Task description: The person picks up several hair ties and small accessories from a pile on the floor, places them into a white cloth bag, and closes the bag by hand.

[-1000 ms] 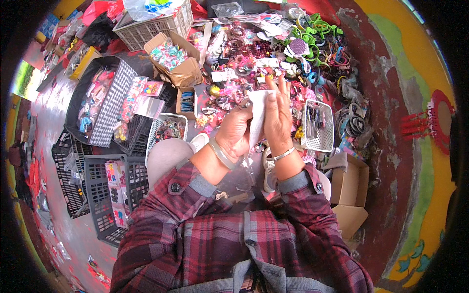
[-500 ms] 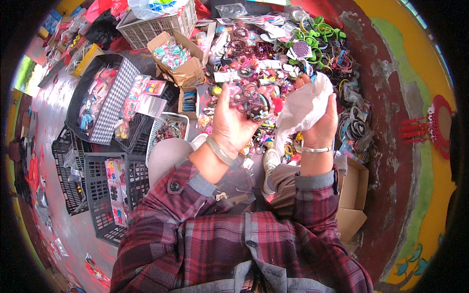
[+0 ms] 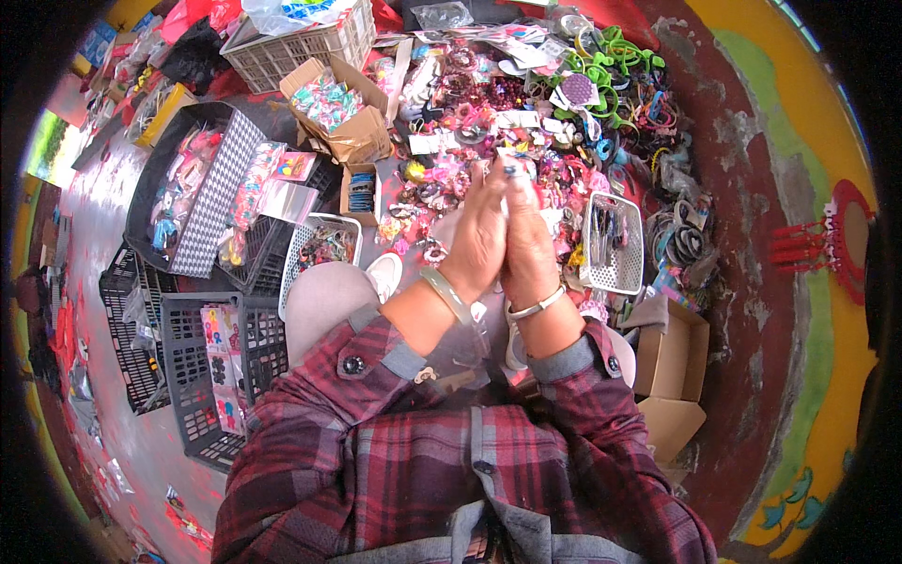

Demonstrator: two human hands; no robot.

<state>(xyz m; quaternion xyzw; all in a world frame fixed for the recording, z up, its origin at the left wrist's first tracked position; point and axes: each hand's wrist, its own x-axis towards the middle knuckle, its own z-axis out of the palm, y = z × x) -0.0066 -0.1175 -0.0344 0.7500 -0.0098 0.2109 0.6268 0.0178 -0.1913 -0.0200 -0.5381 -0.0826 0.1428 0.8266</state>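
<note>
My left hand [image 3: 477, 233] and my right hand [image 3: 532, 240] meet palm to palm in front of me, fingers pointing away over the heap. A small whitish and blue bit [image 3: 512, 171] shows by the fingertips; whatever else lies between the palms is hidden. Below and around the fingers spreads a heap of hair accessories [image 3: 470, 117], pink, red and white in the middle. Just right of my right hand stands a white basket [image 3: 592, 274] with dark, thin items inside. Bracelets circle both wrists.
At left are black crates [image 3: 178, 376], a patterned box [image 3: 221, 193] with packets, and a white basket [image 3: 349, 226] of small pieces. Farther off stand a cardboard box [image 3: 376, 141] and a pale crate [image 3: 310, 56]. Green hairbands [image 3: 611, 61] lie far right; an open carton [image 3: 681, 362] sits near right.
My hands have come together. The brownish cluster of hair ties has left my left palm, and the white, cloth-like piece in my right hand is out of sight. The right-hand basket is uncovered.
</note>
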